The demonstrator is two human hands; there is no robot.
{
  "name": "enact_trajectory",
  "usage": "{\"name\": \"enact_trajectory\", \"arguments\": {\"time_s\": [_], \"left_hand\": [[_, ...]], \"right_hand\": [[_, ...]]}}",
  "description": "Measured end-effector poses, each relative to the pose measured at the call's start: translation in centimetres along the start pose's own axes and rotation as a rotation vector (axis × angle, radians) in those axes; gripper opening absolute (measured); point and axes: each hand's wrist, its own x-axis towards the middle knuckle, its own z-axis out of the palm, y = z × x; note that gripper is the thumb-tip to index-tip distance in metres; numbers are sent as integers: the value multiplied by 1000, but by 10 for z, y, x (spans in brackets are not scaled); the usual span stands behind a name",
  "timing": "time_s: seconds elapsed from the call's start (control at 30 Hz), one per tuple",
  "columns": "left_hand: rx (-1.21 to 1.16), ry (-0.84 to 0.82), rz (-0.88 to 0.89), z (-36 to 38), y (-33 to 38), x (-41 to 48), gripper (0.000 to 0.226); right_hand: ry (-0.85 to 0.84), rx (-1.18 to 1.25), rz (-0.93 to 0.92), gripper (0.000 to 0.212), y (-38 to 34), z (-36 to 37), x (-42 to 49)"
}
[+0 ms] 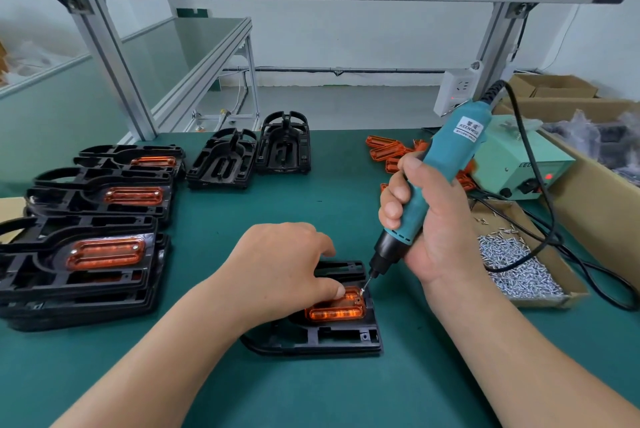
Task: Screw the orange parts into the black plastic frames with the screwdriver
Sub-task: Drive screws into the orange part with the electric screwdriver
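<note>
A black plastic frame (332, 336) lies on the green mat in front of me with an orange part (336, 310) seated in it. My left hand (280, 265) rests on the frame, its thumb pressing the orange part's upper edge. My right hand (426, 219) grips a teal electric screwdriver (436, 171), tilted, its bit tip touching a screw at the orange part's top right corner. The frame's left portion is hidden under my left hand.
Stacks of frames with orange parts fitted (86, 254) sit at the left. Two empty black frames (249, 154) stand further back. Loose orange parts (388, 150) lie at the back right, beside a green power unit (516, 164). A cardboard tray of screws (519, 271) is at the right.
</note>
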Motion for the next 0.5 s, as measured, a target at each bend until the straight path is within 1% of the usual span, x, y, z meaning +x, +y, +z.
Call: {"name": "enact_trajectory", "arguments": {"time_s": [0.2,0.5], "left_hand": [[28,-47,-16,1,2,2,55],[14,-85,-55,1,4,4,50]], "right_hand": [[-29,-39,-7,9,2,2,-2],[-98,-104,-21,11,2,8,-6]]}}
